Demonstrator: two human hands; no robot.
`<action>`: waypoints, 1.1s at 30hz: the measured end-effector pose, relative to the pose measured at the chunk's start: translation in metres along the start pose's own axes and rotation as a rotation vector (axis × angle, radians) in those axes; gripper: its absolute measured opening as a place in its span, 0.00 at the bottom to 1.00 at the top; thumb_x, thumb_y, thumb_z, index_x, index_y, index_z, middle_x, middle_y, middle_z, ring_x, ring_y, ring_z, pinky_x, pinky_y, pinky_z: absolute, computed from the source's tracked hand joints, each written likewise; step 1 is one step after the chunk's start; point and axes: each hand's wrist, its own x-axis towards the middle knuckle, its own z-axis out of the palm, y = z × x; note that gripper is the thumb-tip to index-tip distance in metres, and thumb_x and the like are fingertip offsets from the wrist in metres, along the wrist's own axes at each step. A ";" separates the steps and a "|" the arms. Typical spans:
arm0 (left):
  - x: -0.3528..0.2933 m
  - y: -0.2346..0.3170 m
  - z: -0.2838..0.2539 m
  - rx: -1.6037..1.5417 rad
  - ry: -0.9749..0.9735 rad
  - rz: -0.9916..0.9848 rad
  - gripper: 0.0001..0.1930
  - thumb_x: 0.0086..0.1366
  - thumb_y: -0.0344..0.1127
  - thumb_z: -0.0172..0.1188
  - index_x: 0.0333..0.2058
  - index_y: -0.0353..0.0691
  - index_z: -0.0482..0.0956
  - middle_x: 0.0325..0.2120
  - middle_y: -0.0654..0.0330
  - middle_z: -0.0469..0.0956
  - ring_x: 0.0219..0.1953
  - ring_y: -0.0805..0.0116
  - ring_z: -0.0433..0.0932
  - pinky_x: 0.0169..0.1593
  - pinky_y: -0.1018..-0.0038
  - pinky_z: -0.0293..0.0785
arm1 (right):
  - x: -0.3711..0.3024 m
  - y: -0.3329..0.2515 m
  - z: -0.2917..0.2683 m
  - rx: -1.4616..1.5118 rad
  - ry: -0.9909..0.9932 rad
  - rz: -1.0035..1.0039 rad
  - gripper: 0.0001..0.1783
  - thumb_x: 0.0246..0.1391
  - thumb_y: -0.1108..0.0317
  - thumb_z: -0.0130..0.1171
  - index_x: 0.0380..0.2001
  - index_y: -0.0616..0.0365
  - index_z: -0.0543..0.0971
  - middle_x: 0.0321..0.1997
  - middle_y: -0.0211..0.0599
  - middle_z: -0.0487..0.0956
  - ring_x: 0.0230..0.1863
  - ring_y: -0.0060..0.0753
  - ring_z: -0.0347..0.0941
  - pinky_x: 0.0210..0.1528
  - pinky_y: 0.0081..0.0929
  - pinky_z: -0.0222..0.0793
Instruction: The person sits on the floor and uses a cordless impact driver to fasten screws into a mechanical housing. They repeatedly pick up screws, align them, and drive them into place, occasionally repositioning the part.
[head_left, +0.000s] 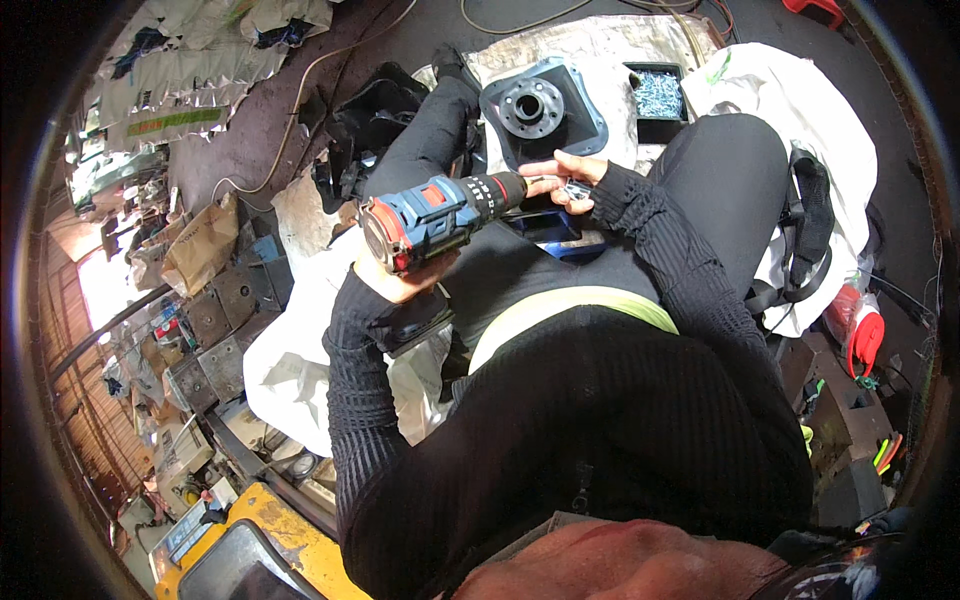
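My left hand [412, 282] is wrapped round the grip of a blue, black and red cordless drill [440, 215]. The drill points to the right, with its chuck toward my other hand. My right hand [570, 182] has its fingers at the chuck's tip. Small shiny metal pieces, apparently screws [577, 188], lie between those fingers; the exact kind is hard to make out. Just beyond, a bluish-grey square housing [590, 140] carries a round metal flange [530, 107] with a central bore and a ring of holes. Between my thighs a blue, glossy object [570, 240] is partly covered.
A black tray [657, 95] of small silvery-blue fasteners sits right of the housing. White sacks [840, 130] lie around my legs. Cables [290, 120] run across the dark floor. Metal blocks [218, 318] and a yellow machine [290, 525] stand at left; a red-capped item [866, 340] at right.
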 end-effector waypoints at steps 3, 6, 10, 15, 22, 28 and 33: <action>0.002 -0.003 -0.002 -0.149 0.003 -0.265 0.21 0.45 0.36 0.66 0.40 0.40 0.73 0.34 0.57 0.76 0.36 0.63 0.76 0.41 0.70 0.72 | 0.004 0.002 -0.007 -0.084 0.224 -0.065 0.28 0.56 0.54 0.47 0.51 0.64 0.64 0.39 0.35 0.72 0.23 0.13 0.60 0.14 0.08 0.56; 0.007 -0.037 0.004 -0.129 -0.001 -0.319 0.19 0.46 0.33 0.65 0.39 0.39 0.73 0.32 0.58 0.76 0.35 0.67 0.76 0.40 0.71 0.72 | 0.011 0.004 -0.022 -0.215 0.435 -0.147 0.23 0.54 0.53 0.49 0.43 0.61 0.72 0.30 0.29 0.70 0.21 0.12 0.59 0.13 0.08 0.54; 0.033 -0.052 0.012 -0.280 0.065 -0.331 0.21 0.44 0.26 0.64 0.40 0.37 0.71 0.29 0.60 0.76 0.33 0.68 0.75 0.39 0.73 0.71 | 0.015 0.000 -0.037 -0.198 0.811 -0.411 0.17 0.52 0.55 0.54 0.34 0.59 0.75 0.20 0.22 0.64 0.15 0.10 0.55 0.11 0.09 0.51; 0.048 -0.056 0.019 -0.301 0.026 -0.547 0.25 0.43 0.28 0.65 0.43 0.38 0.70 0.32 0.60 0.75 0.36 0.67 0.75 0.42 0.71 0.70 | 0.019 -0.006 -0.038 -0.164 0.883 -0.540 0.14 0.51 0.58 0.56 0.33 0.57 0.74 0.18 0.20 0.63 0.12 0.10 0.53 0.10 0.10 0.49; 0.072 -0.036 0.019 -0.252 -0.067 -0.633 0.23 0.45 0.31 0.64 0.43 0.40 0.70 0.27 0.61 0.76 0.26 0.72 0.75 0.27 0.75 0.70 | 0.024 -0.008 -0.045 -0.180 0.893 -0.563 0.15 0.49 0.58 0.58 0.34 0.58 0.74 0.17 0.21 0.64 0.12 0.10 0.55 0.10 0.11 0.48; 0.082 -0.040 0.020 -0.153 -0.118 -0.591 0.28 0.44 0.34 0.65 0.47 0.40 0.69 0.36 0.57 0.75 0.38 0.67 0.75 0.42 0.74 0.70 | 0.038 -0.023 -0.050 -0.449 1.047 -0.508 0.19 0.45 0.57 0.62 0.35 0.61 0.75 0.20 0.24 0.70 0.15 0.11 0.60 0.14 0.12 0.55; 0.092 -0.052 0.015 0.121 -0.217 -0.362 0.23 0.45 0.38 0.62 0.41 0.40 0.72 0.34 0.54 0.76 0.38 0.61 0.76 0.43 0.73 0.70 | 0.048 -0.023 -0.058 -0.475 0.980 -0.659 0.18 0.45 0.59 0.62 0.34 0.63 0.76 0.23 0.25 0.74 0.22 0.13 0.64 0.24 0.12 0.59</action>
